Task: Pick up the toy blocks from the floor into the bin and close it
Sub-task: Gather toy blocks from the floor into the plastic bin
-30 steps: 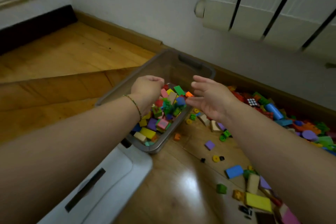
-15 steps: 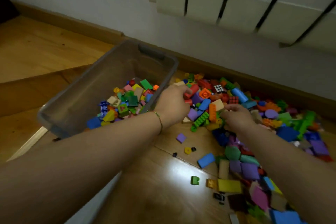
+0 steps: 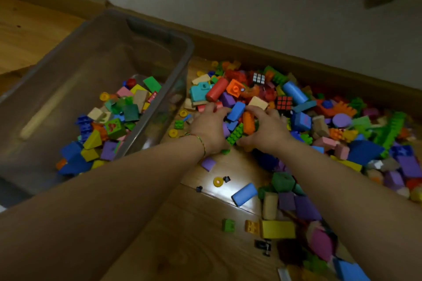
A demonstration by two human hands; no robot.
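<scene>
Both forearms extended forward, converging. Left hand [image 3: 211,126] and right hand [image 3: 266,131] cupped palms-inward, fingers curled, facing each other, nearly touching.

Glossy wooden floor [image 3: 189,235] under the fingers; translucent smooth plastic bin [image 3: 146,36] left of them; shiny plastic and matt foam-like blocks [image 3: 294,92] around them.

Your left hand [image 3: 211,125] and right hand [image 3: 266,131] cup a clump of blocks [image 3: 239,121] between them on the wooden floor [image 3: 182,235], just beside the clear bin [image 3: 157,36], which already holds a heap of coloured pieces.
</scene>
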